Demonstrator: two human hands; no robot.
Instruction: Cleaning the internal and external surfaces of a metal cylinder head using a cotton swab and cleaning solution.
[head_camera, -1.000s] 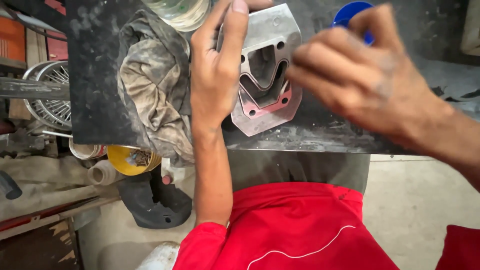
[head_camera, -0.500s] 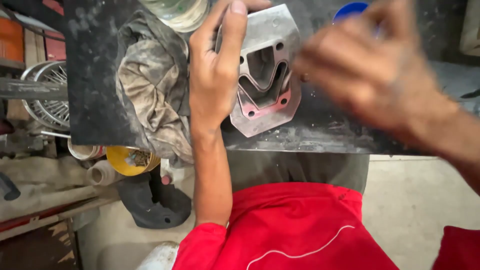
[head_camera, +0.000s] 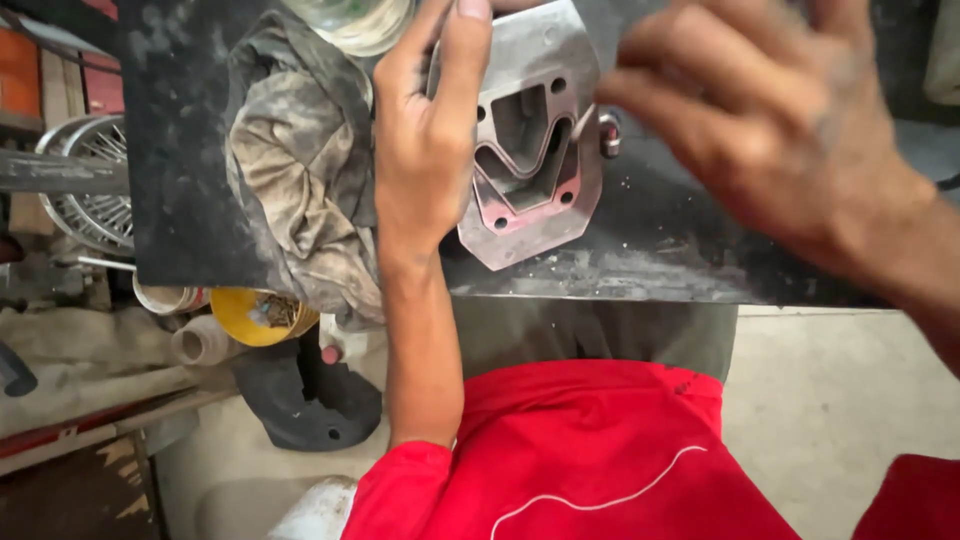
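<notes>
On the dark workbench (head_camera: 650, 250), seen from the head camera: left hand (head_camera: 425, 160) laid flat along the nine o'clock edge of a grey metal cover plate (head_camera: 530, 170), fingers straight and close together, thumb out of sight, pressing rather than pinching, probably to keep the plate from sliding on the gritty top. Plate lying face up near the bench's front edge, bolt holes at the corners, an angular recess in the middle, pinkish traces of old gasket around the rim. Right hand (head_camera: 770, 130) raised above the plate's three o'clock side, blurred, fingers loosely spread and bent; whether anything sits between the fingertips cannot be told. Bunched at nine o'clock from the left wrist, touching it, a grimy rag (head_camera: 300, 170) (close by for wiping, at a guess). At twelve o'clock, cut by the frame, a clear glass jar (head_camera: 350, 20). Below the bench at seven o'clock, a yellow round tub (head_camera: 260, 315) with small bits inside, beside a white tube end (head_camera: 200, 340); no label legible on either. Red shirt (head_camera: 590, 460) at six o'clock.
</notes>
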